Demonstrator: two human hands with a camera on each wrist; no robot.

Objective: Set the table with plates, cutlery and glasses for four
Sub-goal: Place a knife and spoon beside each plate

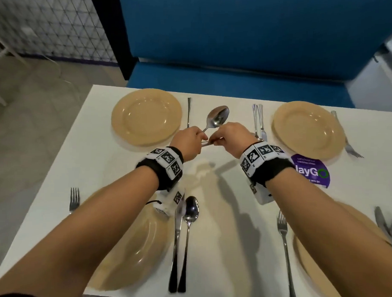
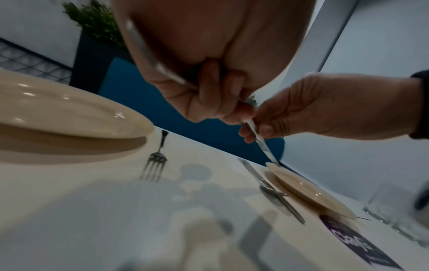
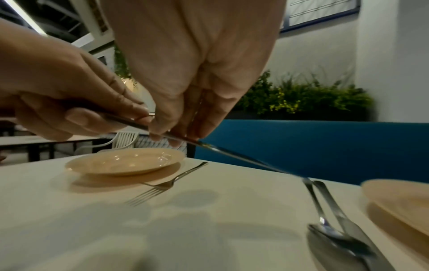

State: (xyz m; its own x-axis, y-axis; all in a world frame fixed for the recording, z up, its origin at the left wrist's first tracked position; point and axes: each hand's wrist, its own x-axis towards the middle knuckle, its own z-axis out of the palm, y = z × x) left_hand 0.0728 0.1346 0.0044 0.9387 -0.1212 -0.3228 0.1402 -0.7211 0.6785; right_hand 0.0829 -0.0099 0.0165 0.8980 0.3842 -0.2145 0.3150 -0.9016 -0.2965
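Observation:
My left hand [image 1: 191,139] and right hand [image 1: 231,138] meet above the white table [image 1: 50,221], between the two far tan plates [image 1: 146,116] [image 1: 306,130]. The left hand grips a spoon [image 1: 218,117], its bowl pointing away, together with a knife [image 3: 232,154]. The right hand's fingertips pinch that knife [image 2: 262,144] beside the left hand's fingers. A fork [image 1: 188,112] lies by the far left plate. A spoon and knife [image 1: 258,121] and a fork [image 1: 346,140] flank the far right plate. Two near plates [image 1: 129,246] [image 1: 320,263] lie under my forearms.
Near cutlery: a fork [image 1: 74,199], a knife [image 1: 176,247] and spoon [image 1: 190,210], another fork [image 1: 285,244], more cutlery [image 1: 383,221] at the right edge. Clear glasses [image 2: 394,210] stand at the table's right side. A purple sticker [image 1: 312,170] is on the table. A blue bench [image 1: 237,78] runs behind.

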